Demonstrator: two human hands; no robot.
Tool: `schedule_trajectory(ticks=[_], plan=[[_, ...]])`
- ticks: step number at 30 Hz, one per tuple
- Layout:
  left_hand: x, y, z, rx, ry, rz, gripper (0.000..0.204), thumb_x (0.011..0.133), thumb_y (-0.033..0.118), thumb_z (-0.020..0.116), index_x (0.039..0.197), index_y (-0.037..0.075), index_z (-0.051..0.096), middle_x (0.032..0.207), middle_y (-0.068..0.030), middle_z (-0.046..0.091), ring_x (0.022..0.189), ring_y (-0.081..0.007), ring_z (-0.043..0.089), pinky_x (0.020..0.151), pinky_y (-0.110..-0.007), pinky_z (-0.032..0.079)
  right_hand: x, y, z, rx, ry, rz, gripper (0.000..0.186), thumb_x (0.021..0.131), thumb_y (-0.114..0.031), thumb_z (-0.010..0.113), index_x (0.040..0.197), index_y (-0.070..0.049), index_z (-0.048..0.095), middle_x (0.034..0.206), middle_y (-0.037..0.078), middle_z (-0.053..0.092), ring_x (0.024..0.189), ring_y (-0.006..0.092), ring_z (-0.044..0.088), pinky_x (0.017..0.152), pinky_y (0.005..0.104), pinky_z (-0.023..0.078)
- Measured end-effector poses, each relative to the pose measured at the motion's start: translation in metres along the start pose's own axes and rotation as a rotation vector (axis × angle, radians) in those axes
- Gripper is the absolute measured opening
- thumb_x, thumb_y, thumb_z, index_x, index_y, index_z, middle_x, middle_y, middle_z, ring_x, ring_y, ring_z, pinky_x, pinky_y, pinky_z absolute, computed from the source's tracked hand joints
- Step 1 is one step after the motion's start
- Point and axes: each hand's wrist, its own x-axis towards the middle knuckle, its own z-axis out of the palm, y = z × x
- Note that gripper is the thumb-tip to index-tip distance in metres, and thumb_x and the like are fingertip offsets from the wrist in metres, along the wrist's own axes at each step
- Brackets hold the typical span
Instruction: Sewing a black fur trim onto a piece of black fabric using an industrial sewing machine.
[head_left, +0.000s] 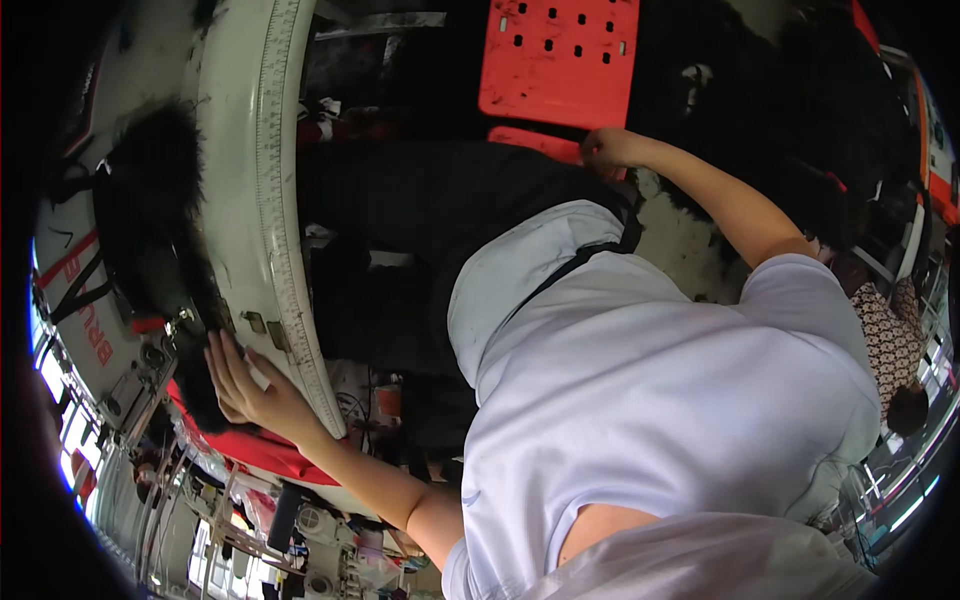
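You are resting your left hand, open and seemingly empty, beside the black fur lying on the table, perhaps for steadying, while your curled right hand is meeting the red chair, its grip being unclear.

The only view comes from the left of two wide fisheye cameras worn on the person's head, looking steeply down over the white shirt, so close that the torso fills much of the lower right. The counter runs up the left side, with the left hand low beside it and the right hand farther up, right of centre. Surrounding room bends and shrinks toward the dark, rounded rim.
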Motion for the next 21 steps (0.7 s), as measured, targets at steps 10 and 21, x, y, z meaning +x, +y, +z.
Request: schedule_trajectory(ticks=[10,21], plan=[[-0.041,0.031,-0.028,-0.242,-0.144,-0.011,0.040,0.083,0.001,0.063,0.120,0.013,0.068,0.121,0.0007,0.068,0.118,-0.0156,0.061,0.102,-0.036,0.033,0.005,-0.135,0.054,-0.450,0.414,-0.972,0.057,0.089,-0.033,0.069,0.136,-0.004,0.052,0.137,0.020,0.052,0.125,0.0348,0.052,0.104,0.0427,0.044],[-0.265,0.054,-0.029,-0.226,-0.282,-0.791,0.032,0.081,0.000,0.062,0.111,0.010,0.069,0.108,-0.0041,0.069,0.103,-0.0212,0.062,0.094,-0.039,0.040,0.056,-0.221,0.164,-1.334,-0.124,-1.473,0.036,0.081,-0.022,0.072,0.114,-0.007,0.069,0.127,0.005,0.063,0.131,0.0236,0.049,0.116,0.0470,0.031]])
